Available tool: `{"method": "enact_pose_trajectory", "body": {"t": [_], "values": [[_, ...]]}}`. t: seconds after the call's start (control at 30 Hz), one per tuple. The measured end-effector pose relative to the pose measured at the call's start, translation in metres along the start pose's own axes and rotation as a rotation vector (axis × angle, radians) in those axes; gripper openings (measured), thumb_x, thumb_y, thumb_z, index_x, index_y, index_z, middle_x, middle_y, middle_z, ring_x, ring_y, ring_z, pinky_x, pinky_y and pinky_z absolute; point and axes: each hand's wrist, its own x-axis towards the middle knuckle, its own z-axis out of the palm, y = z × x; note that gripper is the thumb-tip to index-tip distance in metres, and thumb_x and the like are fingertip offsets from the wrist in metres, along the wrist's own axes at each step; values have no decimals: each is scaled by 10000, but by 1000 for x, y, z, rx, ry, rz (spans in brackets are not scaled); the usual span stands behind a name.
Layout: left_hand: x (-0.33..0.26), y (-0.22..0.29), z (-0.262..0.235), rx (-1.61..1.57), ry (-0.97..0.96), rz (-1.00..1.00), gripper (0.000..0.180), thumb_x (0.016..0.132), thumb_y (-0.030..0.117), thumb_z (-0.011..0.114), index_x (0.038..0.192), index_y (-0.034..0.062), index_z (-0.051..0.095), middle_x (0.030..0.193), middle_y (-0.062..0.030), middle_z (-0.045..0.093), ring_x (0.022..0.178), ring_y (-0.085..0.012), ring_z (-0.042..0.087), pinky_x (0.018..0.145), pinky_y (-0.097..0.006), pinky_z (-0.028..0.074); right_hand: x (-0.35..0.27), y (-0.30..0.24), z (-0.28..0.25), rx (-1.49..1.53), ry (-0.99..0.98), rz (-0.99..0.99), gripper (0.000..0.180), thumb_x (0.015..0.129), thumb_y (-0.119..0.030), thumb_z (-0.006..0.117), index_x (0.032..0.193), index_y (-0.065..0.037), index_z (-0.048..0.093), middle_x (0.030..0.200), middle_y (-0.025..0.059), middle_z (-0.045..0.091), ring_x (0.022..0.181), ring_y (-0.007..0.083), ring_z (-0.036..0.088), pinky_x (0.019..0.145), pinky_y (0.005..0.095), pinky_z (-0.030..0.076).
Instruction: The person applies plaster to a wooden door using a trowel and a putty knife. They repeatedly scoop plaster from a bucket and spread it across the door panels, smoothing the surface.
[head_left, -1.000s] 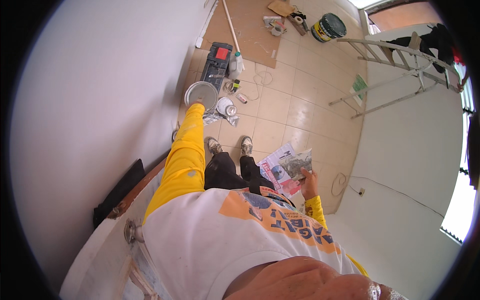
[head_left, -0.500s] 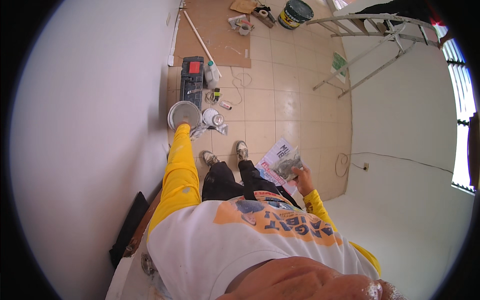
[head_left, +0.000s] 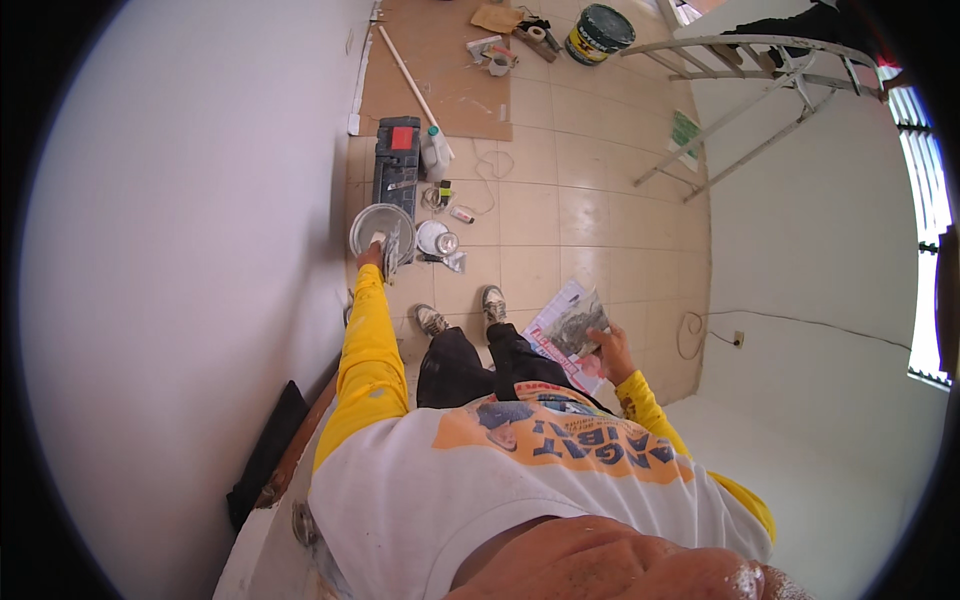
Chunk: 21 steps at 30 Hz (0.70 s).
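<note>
My left hand (head_left: 371,256), at the end of a yellow sleeve, is at the near rim of a round, whitish bucket (head_left: 354,228). Its fingers look closed round a small pale thing I cannot make out. Beside the fingers, a grey-white, smeared strip (head_left: 392,250) lies across the bucket's right side; whether I hold it is unclear. On the right, my right hand (head_left: 612,352) grips a flat grey, mottled sheet (head_left: 577,326) by its edge. Printed paper (head_left: 548,318) shows behind that sheet.
A black toolbox (head_left: 392,165) stands behind the bucket, with a white jug (head_left: 435,158) and white tub (head_left: 431,234) alongside. Farther off are cardboard (head_left: 430,85), a dark paint pail (head_left: 600,35) and a ladder (head_left: 740,140) bearing a person's feet. A white wall (head_left: 200,250) rises left.
My left hand has drawn back from inside the bucket to its near rim. The smeared strip now shows over the bucket. My right hand still holds the grey sheet, now turned slightly.
</note>
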Motion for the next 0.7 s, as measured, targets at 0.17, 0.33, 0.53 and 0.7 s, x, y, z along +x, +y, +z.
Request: {"method": "enact_pose_trajectory", "body": {"t": [0.17, 0.33, 0.53, 0.7], "values": [[-17, -8, -11, 52, 4, 208, 650, 876, 483, 615, 1099, -125, 676, 1085, -344, 694, 1056, -426, 680, 909, -453, 486, 15, -6, 14, -125, -73, -49, 253, 965, -41, 585, 1206, 20, 628, 1100, 92, 703, 847, 192, 711, 746, 303, 592], [-57, -22, -23, 12, 96, 267, 650, 868, 546, 552, 948, -84, 691, 950, -364, 664, 1010, -516, 660, 840, -544, 481, 34, -19, 32, -1193, -298, -907, 305, 862, 110, 621, 1122, -35, 685, 1111, 124, 681, 774, 199, 672, 654, 319, 554], [-116, -27, -52, 131, 140, 380, 637, 908, 554, 526, 1025, -45, 707, 1000, -351, 663, 1014, -508, 657, 862, -513, 497, 87, -35, 112, 154, -397, 168, 437, 822, 124, 608, 1232, -24, 643, 1018, 158, 715, 946, 271, 698, 857, 361, 559], [-184, -10, -69, 35, 134, 291, 537, 931, 448, 624, 1112, -51, 708, 925, -234, 722, 840, -315, 655, 843, -402, 511, 183, -19, 190, -669, -628, -925, 219, 884, -148, 688, 1050, -6, 693, 912, 58, 705, 851, 186, 685, 750, 327, 541]]}}
